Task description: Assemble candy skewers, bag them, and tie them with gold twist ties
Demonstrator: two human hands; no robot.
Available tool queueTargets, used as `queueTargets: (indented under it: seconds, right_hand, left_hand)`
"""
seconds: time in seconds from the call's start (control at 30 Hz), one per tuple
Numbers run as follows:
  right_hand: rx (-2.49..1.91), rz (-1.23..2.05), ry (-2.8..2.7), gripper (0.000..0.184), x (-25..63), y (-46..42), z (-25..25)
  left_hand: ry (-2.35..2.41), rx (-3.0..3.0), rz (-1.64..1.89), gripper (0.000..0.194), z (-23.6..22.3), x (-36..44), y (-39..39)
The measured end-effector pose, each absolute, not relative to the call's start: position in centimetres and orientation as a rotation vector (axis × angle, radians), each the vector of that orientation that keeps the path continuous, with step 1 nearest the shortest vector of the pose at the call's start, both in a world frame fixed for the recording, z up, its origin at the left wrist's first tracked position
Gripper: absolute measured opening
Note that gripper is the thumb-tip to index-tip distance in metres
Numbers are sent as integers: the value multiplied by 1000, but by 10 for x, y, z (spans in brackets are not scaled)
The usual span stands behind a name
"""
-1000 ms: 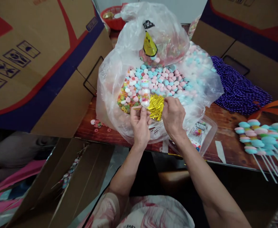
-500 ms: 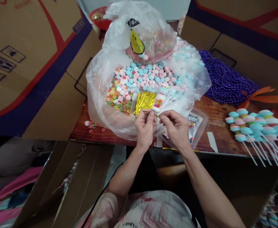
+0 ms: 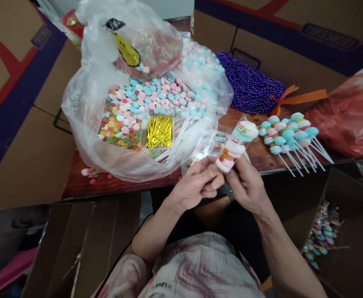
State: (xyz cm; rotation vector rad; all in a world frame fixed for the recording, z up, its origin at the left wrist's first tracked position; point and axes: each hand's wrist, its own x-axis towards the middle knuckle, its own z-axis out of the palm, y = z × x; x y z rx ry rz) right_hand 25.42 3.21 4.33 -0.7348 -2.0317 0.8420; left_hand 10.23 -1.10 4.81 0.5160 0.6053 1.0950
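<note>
A candy skewer (image 3: 234,145) in a clear wrapper leans up and to the right between my hands, with pink, white and blue sweets stacked in it. My left hand (image 3: 200,184) pinches at the lower end of its wrapper. On the other side, the fingers of my right hand (image 3: 246,182) are closed around the same lower end. A speck of gold shows there, but the stick is mostly hidden by my fingers. Just left of the hands lie white sticks (image 3: 178,140) and a small box of gold twist ties (image 3: 159,131), inside a large clear plastic bag (image 3: 85,159).
Loose pastel sweets (image 3: 156,95) and gummy rings (image 3: 106,120) fill the bag. Unwrapped candy skewers (image 3: 288,132) lie right, near purple beads (image 3: 246,85) and a red bag (image 3: 352,116). Cardboard boxes (image 3: 280,41) stand behind; an open box (image 3: 355,231) with wrapped skewers is lower right.
Both hands have moved right and toward me relative to the bag, carrying the wrapped skewer, which now tilts right. The view has turned right, showing more of the red bag and lower-right box.
</note>
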Motion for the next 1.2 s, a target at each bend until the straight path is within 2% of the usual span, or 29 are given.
queueTargets:
  seconds: [0.1,0.17,0.3,0.43,0.5,0.57,0.63,0.8,1.03,1.2]
  right_hand:
    - [-875,635,-1990,9,260,26,34]
    - [-997,642,-1949,9,263,21,30]
    - [-1124,920,-1805,6,272,13,28]
    - [-1140,1128,-1622,16,278,9,21]
    - [-1163,942,-1634,17,279,7,15]
    - [-1136,623,-1713,12,281,6,9]
    - [-1049,363,-1805,15,283,6,5]
    - [-951,119,-1859,17,286,5,4]
    - [-1325,242,-1696,19,293,-8,8]
    - [-1434,485,-1580,16,330,-34,4]
  left_hand:
    - [856,704,1337,33,35,124,-11]
    - [969,804,1396,33,27,134,-13]
    - [1019,788,1374,32,21,142,-15]
    - [909,493,1290,36,24,143,-5]
    - [844,343,1226,38,26,142,0]
    - [811,245,1183,37,28,142,5]
    - [799,189,1160,36,30,142,7]
    - [753,170,1073,35,35,151,4]
    - [739,301,1054,30,20,177,0]
    - [667,366,881,45,10,203,2]
